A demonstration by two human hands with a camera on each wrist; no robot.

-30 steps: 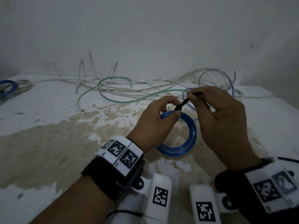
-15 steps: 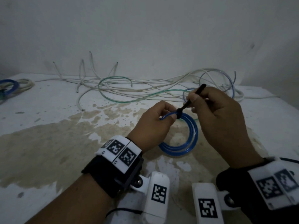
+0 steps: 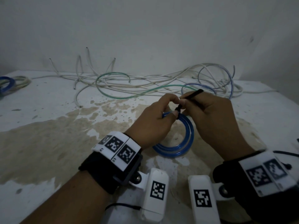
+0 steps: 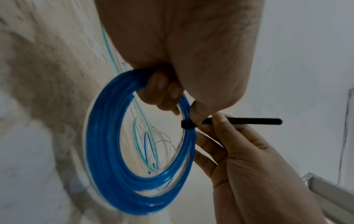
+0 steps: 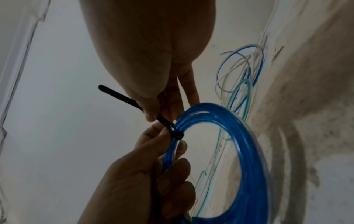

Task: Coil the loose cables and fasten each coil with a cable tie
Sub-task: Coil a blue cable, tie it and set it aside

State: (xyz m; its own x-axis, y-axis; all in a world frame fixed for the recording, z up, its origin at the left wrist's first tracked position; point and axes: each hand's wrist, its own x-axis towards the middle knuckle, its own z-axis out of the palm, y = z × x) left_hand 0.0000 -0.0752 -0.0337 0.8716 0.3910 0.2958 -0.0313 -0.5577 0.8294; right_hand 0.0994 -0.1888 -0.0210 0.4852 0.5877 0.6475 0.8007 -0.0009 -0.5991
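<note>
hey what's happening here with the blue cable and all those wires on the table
A person is fastening a blue cable coil with a black cable tie. The left hand grips the coil next to the tie's head, and the right hand pinches the tie's free tail. The tie is already looped round the coil. Loose white and green cables lie uncoiled at the back of the table.
</note>
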